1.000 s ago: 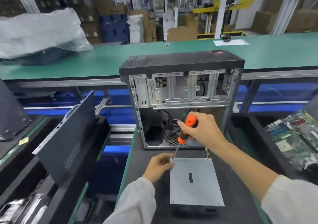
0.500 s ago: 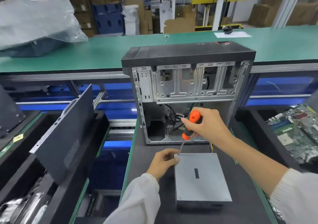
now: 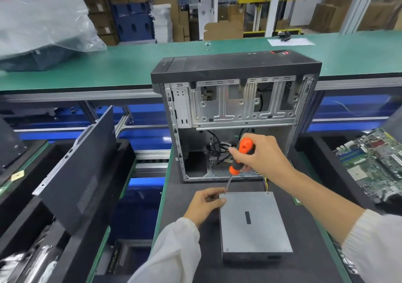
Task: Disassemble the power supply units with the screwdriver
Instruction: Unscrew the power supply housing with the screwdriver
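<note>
A grey metal power supply unit [image 3: 252, 221] lies flat on the dark mat in front of me. My right hand [image 3: 258, 156] grips an orange and black screwdriver [image 3: 240, 156], shaft angled down, its tip at the unit's far left corner. My left hand [image 3: 205, 204] rests against that same corner, fingers curled at the left edge just below the tip. Coloured wires leave the unit's far right corner.
An open black computer case [image 3: 235, 113] stands upright right behind the unit. A loose black side panel [image 3: 80, 165] leans in a bin at left. Green circuit boards [image 3: 374, 163] fill a bin at right. A plastic-wrapped item [image 3: 41, 28] lies on the green conveyor table [image 3: 130, 65].
The view has tilted and shifted a little. Both hands stay at the unit's far left corner with the screwdriver tip on it.
</note>
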Available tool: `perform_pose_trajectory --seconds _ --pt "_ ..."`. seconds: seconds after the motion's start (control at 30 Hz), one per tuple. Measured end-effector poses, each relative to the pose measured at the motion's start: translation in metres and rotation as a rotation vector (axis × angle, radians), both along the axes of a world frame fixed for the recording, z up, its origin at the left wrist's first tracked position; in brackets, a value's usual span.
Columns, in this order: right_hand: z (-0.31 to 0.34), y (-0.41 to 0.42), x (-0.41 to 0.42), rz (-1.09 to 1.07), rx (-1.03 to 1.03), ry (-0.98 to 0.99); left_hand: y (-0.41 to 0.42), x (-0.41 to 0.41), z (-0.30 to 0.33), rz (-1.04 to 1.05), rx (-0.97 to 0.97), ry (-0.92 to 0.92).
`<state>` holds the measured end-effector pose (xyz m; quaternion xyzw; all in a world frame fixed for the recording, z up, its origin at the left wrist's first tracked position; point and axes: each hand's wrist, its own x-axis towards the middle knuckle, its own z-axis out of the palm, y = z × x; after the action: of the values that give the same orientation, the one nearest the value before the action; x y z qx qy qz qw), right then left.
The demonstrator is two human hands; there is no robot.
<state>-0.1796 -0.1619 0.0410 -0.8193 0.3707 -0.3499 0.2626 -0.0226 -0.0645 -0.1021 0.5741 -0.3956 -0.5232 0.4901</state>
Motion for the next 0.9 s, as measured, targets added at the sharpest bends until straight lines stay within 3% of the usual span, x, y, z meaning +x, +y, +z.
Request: perform_pose_trajectory --seconds 0.47,0.67,0.77,0.9 --pt "0.009 0.006 0.002 0.000 0.048 0.095 -0.001 0.002 -0.003 -0.009 -0.003 -0.004" --pt "0.049 0.000 0.016 0.058 -0.014 0.598 -0.010 0.000 0.012 -0.029 -0.107 -0.044" --pt "0.064 -0.002 0.026 0.281 0.062 0.775 -0.020 -0.002 0.030 -0.076 -0.154 -0.053" --pt "0.080 -0.002 0.040 0.557 -0.017 0.971 -0.027 -0.003 0.042 -0.110 -0.188 -0.133"
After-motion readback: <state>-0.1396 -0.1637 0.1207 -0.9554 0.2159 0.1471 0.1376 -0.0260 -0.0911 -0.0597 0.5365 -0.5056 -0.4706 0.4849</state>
